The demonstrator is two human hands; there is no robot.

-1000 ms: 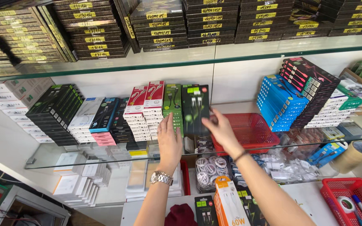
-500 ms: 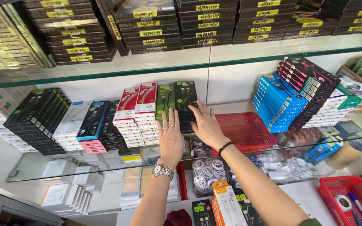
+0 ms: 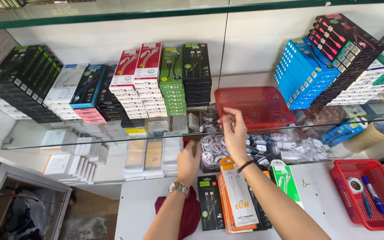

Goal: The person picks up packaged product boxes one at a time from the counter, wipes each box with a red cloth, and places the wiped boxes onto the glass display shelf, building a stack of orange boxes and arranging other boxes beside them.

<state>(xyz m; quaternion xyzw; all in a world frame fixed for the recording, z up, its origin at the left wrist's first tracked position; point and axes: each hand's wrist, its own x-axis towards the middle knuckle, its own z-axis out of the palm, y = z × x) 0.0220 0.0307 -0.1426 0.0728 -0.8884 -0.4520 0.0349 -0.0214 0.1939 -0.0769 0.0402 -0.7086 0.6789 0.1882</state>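
My left hand (image 3: pixel 189 161), with a wristwatch on the wrist, hangs low in front of the glass shelf (image 3: pixel 45 135), fingers loosely spread and holding nothing. My right hand (image 3: pixel 234 131), a dark bead bracelet at its wrist, is raised a little higher before the shelf edge, fingers apart and empty. On the shelf behind them stands a black box stack (image 3: pixel 197 73) beside a green box stack (image 3: pixel 171 80) and red-and-white box stacks (image 3: pixel 138 78). Below my arms lie orange cable boxes (image 3: pixel 236 200) and a black cable pack (image 3: pixel 210 202) on the white counter (image 3: pixel 134 209).
A red mesh basket (image 3: pixel 258 104) sits on the shelf right of the stacks, with blue boxes (image 3: pixel 303 73) and black boxes (image 3: pixel 343 53) beyond. Coiled white cables (image 3: pixel 212 149) lie under the glass. A red tray (image 3: pixel 370 195) holds tape and pens at right. A dark red cloth (image 3: pixel 187 218) lies near my left arm.
Both hands have drawn back and down from the black box stack, which stays on the shelf. The view has tilted lower and closer.
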